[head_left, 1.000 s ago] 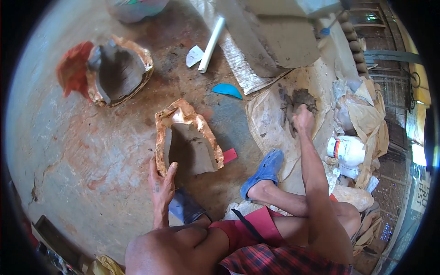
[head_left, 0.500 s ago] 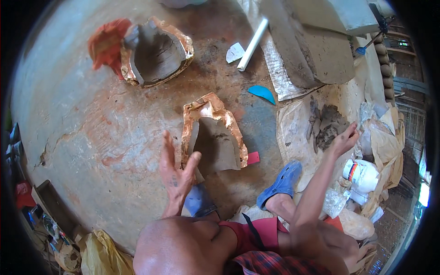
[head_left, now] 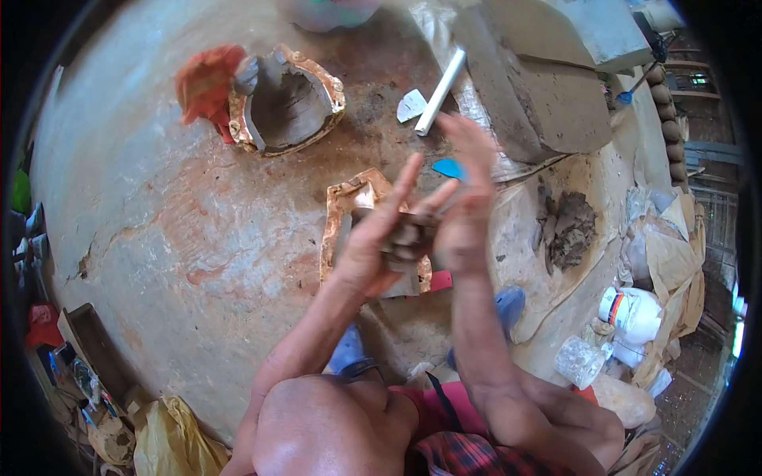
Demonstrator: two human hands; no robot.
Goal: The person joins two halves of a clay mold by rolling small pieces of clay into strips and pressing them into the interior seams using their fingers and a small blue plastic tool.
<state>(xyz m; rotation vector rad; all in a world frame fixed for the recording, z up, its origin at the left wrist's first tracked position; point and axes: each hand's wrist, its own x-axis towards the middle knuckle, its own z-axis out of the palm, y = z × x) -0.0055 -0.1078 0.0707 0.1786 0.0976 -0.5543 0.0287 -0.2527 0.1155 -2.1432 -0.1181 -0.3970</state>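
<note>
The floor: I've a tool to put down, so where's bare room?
Bare floor lies left of the near mould, between the red cloth and yellow bag. The right is crowded with clay, a white jar and wrappings.

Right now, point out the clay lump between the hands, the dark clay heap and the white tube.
Clay lump [head_left: 408, 239]: head view, middle of its visible side.
Dark clay heap [head_left: 573, 230]: head view, mid-surface.
White tube [head_left: 440, 93]: head view, midway along its length.
</note>
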